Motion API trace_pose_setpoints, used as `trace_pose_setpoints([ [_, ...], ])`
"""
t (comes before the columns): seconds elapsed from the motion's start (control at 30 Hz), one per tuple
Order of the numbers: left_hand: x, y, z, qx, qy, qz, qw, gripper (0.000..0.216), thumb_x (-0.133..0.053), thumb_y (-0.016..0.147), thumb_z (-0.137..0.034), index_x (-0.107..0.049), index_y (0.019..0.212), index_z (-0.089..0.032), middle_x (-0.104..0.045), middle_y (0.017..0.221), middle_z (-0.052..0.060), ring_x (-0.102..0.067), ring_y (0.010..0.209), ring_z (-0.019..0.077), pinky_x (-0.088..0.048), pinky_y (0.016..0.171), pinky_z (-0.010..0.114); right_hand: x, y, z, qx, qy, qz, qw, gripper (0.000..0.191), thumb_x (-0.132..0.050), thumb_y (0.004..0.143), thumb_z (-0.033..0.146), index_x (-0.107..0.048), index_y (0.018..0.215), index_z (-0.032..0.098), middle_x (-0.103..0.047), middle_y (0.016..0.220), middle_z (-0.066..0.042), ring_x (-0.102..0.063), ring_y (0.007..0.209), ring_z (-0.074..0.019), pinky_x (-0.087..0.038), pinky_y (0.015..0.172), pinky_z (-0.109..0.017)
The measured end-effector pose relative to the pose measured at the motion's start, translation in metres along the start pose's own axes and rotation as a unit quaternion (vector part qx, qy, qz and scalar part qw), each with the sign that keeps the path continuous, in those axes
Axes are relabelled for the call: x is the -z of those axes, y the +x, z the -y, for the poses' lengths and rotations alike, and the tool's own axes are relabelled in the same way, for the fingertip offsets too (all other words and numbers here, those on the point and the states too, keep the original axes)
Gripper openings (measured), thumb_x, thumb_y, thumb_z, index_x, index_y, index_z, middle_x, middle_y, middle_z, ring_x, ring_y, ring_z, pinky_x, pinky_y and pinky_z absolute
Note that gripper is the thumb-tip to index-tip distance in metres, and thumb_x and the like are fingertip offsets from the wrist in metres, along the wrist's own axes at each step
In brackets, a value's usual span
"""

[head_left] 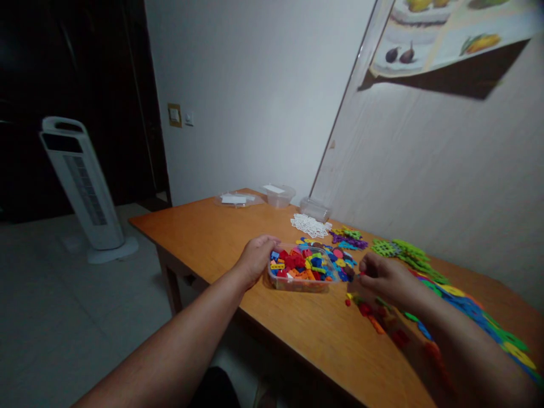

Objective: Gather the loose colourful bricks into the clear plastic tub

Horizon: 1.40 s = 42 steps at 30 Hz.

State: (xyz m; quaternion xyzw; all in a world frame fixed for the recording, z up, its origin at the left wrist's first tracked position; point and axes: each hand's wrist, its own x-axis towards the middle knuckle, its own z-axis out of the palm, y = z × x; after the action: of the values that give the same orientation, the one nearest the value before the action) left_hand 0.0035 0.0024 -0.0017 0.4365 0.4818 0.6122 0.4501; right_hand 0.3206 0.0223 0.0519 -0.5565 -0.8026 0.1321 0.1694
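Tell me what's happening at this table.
A person's left hand grips the left end of a clear plastic container filled with colorful toy building blocks. The right hand is over the table, just right of the container, its fingers curled together; what they may hold is too small to make out. Loose blocks lie on the table near that hand, and colored discs and white lattice pieces lie behind the container.

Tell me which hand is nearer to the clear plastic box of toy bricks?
Left. The left hand holds the left end of the clear plastic box; the right hand is apart from it, beyond its right end.
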Motion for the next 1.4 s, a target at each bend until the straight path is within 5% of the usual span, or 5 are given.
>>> trace_pose_setpoints([
  [0.4,-0.001,-0.003,-0.004,-0.001,-0.016,0.001,1.000,0.023,-0.057,0.074,-0.026,-0.068,0.091,-0.014,-0.071,0.074,0.003,-0.061,0.060,0.0142,-0.047,0.058,0.023,-0.002,0.012,0.056,-0.001,0.290,-0.073,0.954,0.046,-0.065,0.079,0.051,-0.061,0.110,0.019,-0.068,0.092,-0.006,-0.063,0.076,-0.0170,-0.049,0.060,-0.027],
  [0.57,-0.002,-0.002,-0.001,-0.004,-0.025,0.001,1.000,0.024,-0.058,0.074,-0.027,-0.068,0.092,-0.014,-0.071,0.073,0.002,-0.062,0.060,0.0145,-0.048,0.060,0.024,0.010,-0.005,0.004,-0.027,0.179,-0.076,0.980,0.031,-0.061,0.079,0.045,-0.061,0.095,0.019,-0.066,0.083,-0.004,-0.059,0.070,-0.0147,-0.045,0.059,-0.025],
  [0.77,-0.002,-0.003,-0.002,-0.002,-0.020,-0.002,1.000,0.024,-0.059,0.074,-0.028,-0.069,0.092,-0.013,-0.070,0.073,0.002,-0.061,0.060,0.0138,-0.047,0.060,0.024,0.018,-0.024,-0.041,-0.052,-0.070,0.044,0.995,0.011,-0.057,0.075,0.031,-0.060,0.071,0.021,-0.061,0.064,0.001,-0.053,0.063,-0.0147,-0.037,0.058,-0.026],
  [1.17,-0.001,-0.002,-0.001,0.004,-0.025,0.001,1.000,0.023,-0.060,0.074,-0.028,-0.067,0.091,-0.014,-0.070,0.073,0.002,-0.060,0.058,0.0135,-0.047,0.057,0.024,-0.009,-0.020,-0.056,-0.133,-0.094,0.081,0.983,0.016,-0.061,0.077,0.034,-0.067,0.073,0.020,-0.069,0.069,-0.003,-0.061,0.063,-0.0173,-0.036,0.055,-0.027],
  [1.4,-0.001,-0.001,0.001,0.007,-0.026,0.000,1.000,0.024,-0.059,0.073,-0.026,-0.068,0.091,-0.015,-0.071,0.075,0.003,-0.061,0.059,0.0137,-0.047,0.058,0.024,0.004,-0.016,-0.001,-0.058,-0.009,0.012,0.998,0.030,-0.052,0.083,0.048,-0.060,0.071,0.021,-0.060,0.063,-0.001,-0.051,0.059,-0.0147,-0.033,0.052,-0.026],
])
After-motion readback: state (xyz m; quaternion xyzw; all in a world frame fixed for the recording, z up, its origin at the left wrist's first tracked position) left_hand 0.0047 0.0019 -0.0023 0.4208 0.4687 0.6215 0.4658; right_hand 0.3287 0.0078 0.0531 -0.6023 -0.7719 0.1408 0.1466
